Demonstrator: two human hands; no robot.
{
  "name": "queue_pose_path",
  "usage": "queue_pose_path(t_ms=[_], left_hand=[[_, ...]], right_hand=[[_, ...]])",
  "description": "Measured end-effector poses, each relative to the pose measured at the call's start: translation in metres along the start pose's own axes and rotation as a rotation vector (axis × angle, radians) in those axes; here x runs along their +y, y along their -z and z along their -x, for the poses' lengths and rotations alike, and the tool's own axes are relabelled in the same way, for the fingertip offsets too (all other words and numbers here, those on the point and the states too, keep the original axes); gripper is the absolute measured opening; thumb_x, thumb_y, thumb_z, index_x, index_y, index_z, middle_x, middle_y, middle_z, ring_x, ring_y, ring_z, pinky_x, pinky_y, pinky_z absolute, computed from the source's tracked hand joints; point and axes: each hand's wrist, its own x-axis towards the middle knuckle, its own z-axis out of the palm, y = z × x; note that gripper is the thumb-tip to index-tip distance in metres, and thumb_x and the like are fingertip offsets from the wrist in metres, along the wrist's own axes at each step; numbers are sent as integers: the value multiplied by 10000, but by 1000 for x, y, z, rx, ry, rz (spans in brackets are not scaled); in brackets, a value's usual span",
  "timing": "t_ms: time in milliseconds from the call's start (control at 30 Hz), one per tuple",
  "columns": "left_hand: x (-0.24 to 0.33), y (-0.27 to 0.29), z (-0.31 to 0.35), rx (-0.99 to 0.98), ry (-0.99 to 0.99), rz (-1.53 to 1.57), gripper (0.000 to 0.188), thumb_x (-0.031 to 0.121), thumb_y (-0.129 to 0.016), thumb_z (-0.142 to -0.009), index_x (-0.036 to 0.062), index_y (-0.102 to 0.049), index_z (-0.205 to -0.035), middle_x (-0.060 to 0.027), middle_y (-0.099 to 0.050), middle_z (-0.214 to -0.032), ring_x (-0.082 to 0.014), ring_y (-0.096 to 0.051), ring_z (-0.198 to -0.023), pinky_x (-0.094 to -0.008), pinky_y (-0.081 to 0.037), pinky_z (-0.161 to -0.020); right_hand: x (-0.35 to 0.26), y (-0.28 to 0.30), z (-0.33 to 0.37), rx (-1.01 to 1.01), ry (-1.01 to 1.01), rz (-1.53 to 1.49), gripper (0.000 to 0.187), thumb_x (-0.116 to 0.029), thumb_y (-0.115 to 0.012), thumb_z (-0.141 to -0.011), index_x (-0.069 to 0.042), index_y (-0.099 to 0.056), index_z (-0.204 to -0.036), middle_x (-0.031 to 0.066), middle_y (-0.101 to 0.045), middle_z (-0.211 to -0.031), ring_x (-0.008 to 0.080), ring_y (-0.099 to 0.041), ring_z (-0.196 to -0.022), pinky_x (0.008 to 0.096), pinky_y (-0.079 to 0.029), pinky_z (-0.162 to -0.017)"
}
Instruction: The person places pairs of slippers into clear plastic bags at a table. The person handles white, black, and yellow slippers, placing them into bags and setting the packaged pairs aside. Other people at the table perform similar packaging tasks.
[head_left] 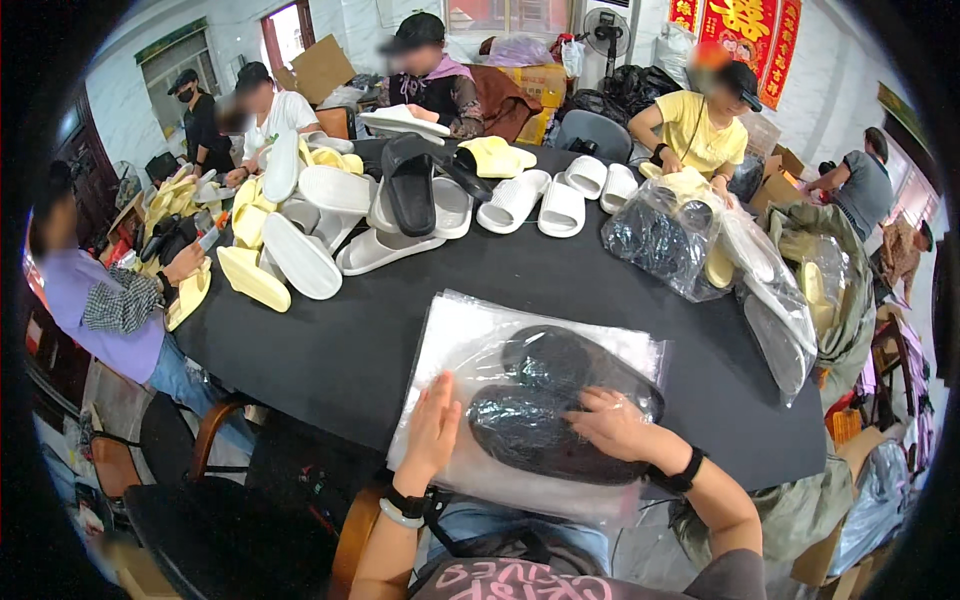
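Observation:
A pair of black slippers [535, 425] lies inside a clear plastic bag [465, 465] right in front of me. Beneath it is a stack of flat clear bags [455, 325] at the table's near edge. My left hand [432, 428] rests on its edge at the left side of the bag, fingers stretched out and grasping nothing. My right hand [612, 425] lies on top of the bagged slippers, its fingers spread and slightly bent over the film. Part of the lower slipper is hidden under that hand.
Loose white, yellow and black slippers [303, 257] are heaped across the far left of the dark table [300, 350]. Bagged slippers [665, 240] lie at the right. Several people sit or stand around; a person in yellow [705, 130] handles slippers opposite. An armchair [205, 440] stands at left.

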Motion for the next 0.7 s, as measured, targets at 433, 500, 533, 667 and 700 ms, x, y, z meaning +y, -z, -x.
queue_pose_path(t_ms=[433, 500, 533, 667, 700], left_hand=[[21, 6, 11, -102, -133, -507, 598, 360, -529, -953, 67, -448, -1467, -163, -408, -1532, -333, -298, -1460, -511, -106, -1208], [22, 1, 8, -98, -150, -536, 601, 383, -544, -944, 68, -474, -1451, -163, -424, -1522, -345, -319, -1448, -519, -122, -1202], [23, 2, 9, -90, -155, -558, 601, 385, -547, -942, 66, -478, -1448, -164, -429, -1518, -348, -323, -1445, -523, -132, -1199], [29, 3, 8, -68, -176, -601, 626, 423, -576, -918, 79, -501, -1435, -163, -433, -1515, -356, -322, -1443, -539, -176, -1185], [22, 3, 8, -93, -196, -600, 626, 421, -581, -913, 80, -505, -1432, -165, -427, -1518, -357, -317, -1445, -543, -184, -1181]], right_hand=[[-11, 37, 186, 500, -804, 104, 262, -142, -538, -965, 25, -650, -1131, 214, -518, -974, 384, -510, -1022, 436, -404, -901], [-41, 53, 183, 654, -830, 176, 235, -118, -509, -974, 44, -639, -1085, 202, -492, -947, 382, -489, -980, 442, -403, -893], [-57, 60, 173, 694, -807, 155, 219, -129, -532, -960, 45, -637, -1041, 200, -478, -927, 378, -486, -966, 441, -406, -875], [-106, 65, 132, 592, -539, 132, 184, -185, -646, -872, -14, -654, -939, 159, -446, -833, 349, -499, -887, 421, -421, -772], [-116, 63, 115, 494, -455, 135, 192, -204, -672, -850, -41, -674, -953, 134, -448, -814, 334, -507, -868, 416, -423, -753]])
